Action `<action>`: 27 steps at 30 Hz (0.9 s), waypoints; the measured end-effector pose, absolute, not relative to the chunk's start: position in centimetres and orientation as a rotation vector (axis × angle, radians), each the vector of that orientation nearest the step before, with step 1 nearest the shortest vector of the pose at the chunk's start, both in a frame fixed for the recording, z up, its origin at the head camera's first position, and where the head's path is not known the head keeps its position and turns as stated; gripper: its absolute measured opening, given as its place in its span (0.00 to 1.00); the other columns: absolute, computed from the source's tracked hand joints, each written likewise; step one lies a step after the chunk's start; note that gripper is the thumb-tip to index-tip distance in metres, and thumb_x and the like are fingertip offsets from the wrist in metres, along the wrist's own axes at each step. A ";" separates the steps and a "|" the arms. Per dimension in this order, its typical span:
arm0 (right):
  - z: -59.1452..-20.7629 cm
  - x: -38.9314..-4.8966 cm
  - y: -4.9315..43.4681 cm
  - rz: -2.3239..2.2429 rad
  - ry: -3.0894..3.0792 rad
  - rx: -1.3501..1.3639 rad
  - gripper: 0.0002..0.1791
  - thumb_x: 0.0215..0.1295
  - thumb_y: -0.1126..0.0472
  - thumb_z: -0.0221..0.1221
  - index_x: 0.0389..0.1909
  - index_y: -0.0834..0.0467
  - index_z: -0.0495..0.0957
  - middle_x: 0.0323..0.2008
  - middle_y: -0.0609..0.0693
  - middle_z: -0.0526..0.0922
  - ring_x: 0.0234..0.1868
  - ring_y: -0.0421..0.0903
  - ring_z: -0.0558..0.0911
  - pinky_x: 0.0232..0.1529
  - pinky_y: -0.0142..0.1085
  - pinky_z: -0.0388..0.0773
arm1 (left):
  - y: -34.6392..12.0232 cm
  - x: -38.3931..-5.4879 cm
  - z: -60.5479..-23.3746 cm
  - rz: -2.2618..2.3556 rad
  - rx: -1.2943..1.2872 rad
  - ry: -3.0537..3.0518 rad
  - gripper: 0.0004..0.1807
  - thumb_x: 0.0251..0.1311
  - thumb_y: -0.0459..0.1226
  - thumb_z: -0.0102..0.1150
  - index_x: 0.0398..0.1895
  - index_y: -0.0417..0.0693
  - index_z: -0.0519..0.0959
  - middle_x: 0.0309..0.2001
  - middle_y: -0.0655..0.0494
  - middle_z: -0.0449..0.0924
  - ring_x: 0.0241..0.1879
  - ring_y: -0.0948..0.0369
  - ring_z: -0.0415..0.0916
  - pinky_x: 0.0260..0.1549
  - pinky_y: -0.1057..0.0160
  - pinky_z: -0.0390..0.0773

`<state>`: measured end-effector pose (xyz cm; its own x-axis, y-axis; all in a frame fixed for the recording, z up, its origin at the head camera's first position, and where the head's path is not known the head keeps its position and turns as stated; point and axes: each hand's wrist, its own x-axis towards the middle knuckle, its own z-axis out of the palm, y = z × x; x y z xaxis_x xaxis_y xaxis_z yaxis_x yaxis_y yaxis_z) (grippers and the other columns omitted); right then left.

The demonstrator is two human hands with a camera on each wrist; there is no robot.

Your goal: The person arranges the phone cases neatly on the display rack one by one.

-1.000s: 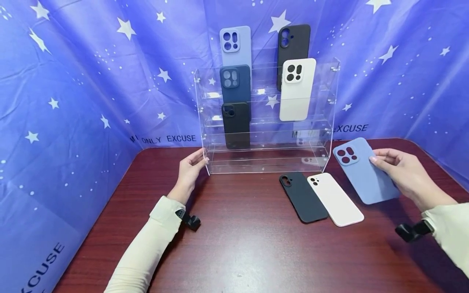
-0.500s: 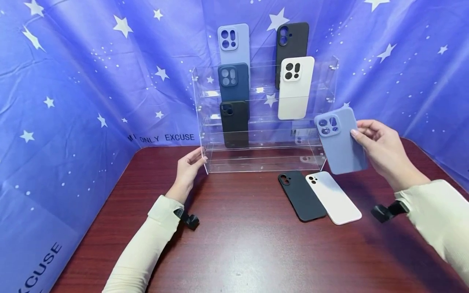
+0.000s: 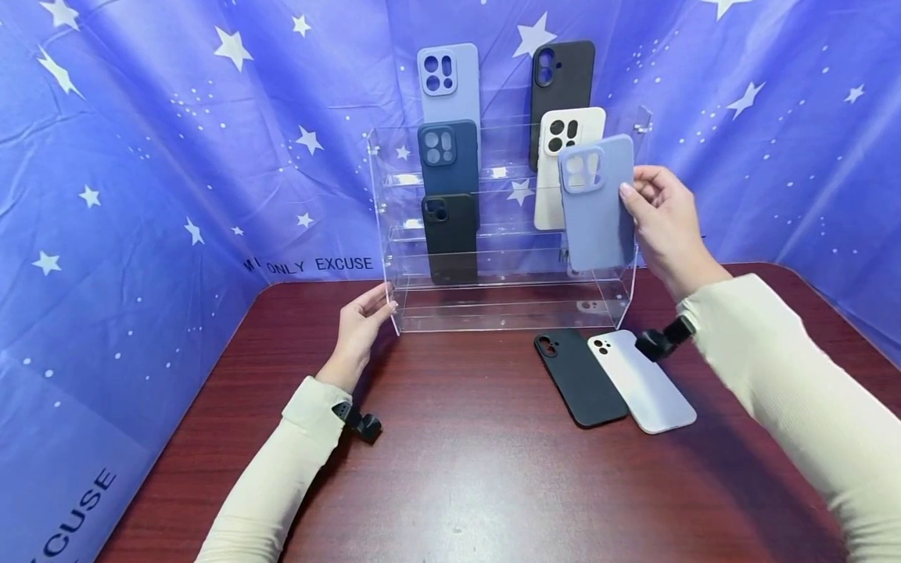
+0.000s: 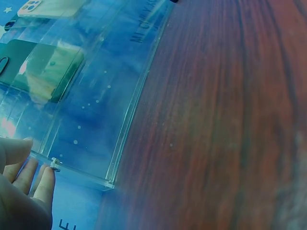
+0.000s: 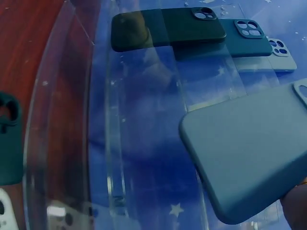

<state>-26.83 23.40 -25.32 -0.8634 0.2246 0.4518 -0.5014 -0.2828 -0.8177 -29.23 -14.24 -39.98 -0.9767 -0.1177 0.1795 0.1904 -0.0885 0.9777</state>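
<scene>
A light blue phone case (image 3: 598, 223) is held upright between the thumb and fingers of my right hand (image 3: 665, 223), which grips its right edge. It stands in front of the right side of a clear acrylic tiered display stand (image 3: 503, 319) and partly covers a white phone case (image 3: 549, 188) on the stand. Whether its bottom edge touches a tier, I cannot tell. My left hand (image 3: 357, 332) pinches the lower left side panel of the stand. In the right wrist view, the blue case (image 5: 244, 148) tilts over the tiers.
On the stand's left are a light blue case (image 3: 461, 102), a dark blue case (image 3: 450, 176) and a black case (image 3: 454, 246). Another black case (image 3: 570, 90) stands upper right. A black case (image 3: 580, 383) and a white one (image 3: 651, 391) lie on the wooden table (image 3: 450, 469).
My right hand has carried the light blue case up and to the left, from above the table's right side to the front of the stand. My left hand stays on the side panel.
</scene>
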 end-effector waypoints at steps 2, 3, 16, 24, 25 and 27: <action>-24.9 -27.6 22.7 2.163 -1.490 0.343 0.11 0.63 0.79 0.48 0.35 0.61 0.71 0.25 0.48 0.77 0.30 0.39 0.75 0.32 0.23 0.75 | -14.3 -29.2 -40.0 -2.164 -0.087 -1.970 0.23 0.54 0.20 0.57 0.55 0.29 0.73 0.55 0.33 0.73 0.43 0.61 0.79 0.40 0.74 0.79; -24.8 -28.0 22.3 2.153 -1.478 0.337 0.11 0.63 0.80 0.47 0.34 0.61 0.71 0.25 0.48 0.77 0.30 0.39 0.75 0.34 0.23 0.75 | -14.3 -29.2 -40.0 -2.159 -0.090 -1.972 0.22 0.54 0.20 0.57 0.55 0.29 0.73 0.55 0.33 0.73 0.44 0.60 0.79 0.40 0.74 0.79; -25.5 -31.2 20.2 1.944 -1.540 0.140 0.13 0.64 0.77 0.49 0.35 0.54 0.69 0.30 0.47 0.74 0.34 0.39 0.73 0.40 0.27 0.71 | -14.2 -29.1 -39.9 -2.170 -0.099 -1.956 0.23 0.53 0.19 0.56 0.55 0.29 0.73 0.55 0.33 0.74 0.47 0.53 0.78 0.39 0.72 0.80; -27.6 -31.2 19.5 1.833 -1.608 0.037 0.11 0.60 0.71 0.60 0.28 0.51 0.75 0.26 0.43 0.73 0.29 0.36 0.70 0.34 0.25 0.68 | -14.2 -29.1 -39.8 -2.167 -0.107 -1.962 0.23 0.53 0.18 0.56 0.55 0.28 0.73 0.55 0.33 0.73 0.50 0.47 0.76 0.39 0.72 0.80; -27.8 -31.2 19.5 1.827 -1.613 0.015 0.10 0.59 0.70 0.61 0.27 0.51 0.75 0.25 0.43 0.73 0.28 0.36 0.70 0.33 0.25 0.68 | -14.2 -29.1 -39.8 -2.167 -0.106 -1.959 0.23 0.53 0.18 0.56 0.55 0.28 0.73 0.54 0.33 0.74 0.50 0.47 0.76 0.39 0.72 0.80; -28.2 -31.0 19.6 1.820 -1.623 -0.025 0.09 0.58 0.67 0.63 0.26 0.50 0.77 0.24 0.42 0.74 0.27 0.36 0.69 0.31 0.25 0.68 | -14.2 -29.1 -39.8 -2.165 -0.109 -1.960 0.23 0.53 0.19 0.57 0.55 0.29 0.73 0.54 0.33 0.74 0.49 0.48 0.76 0.39 0.72 0.80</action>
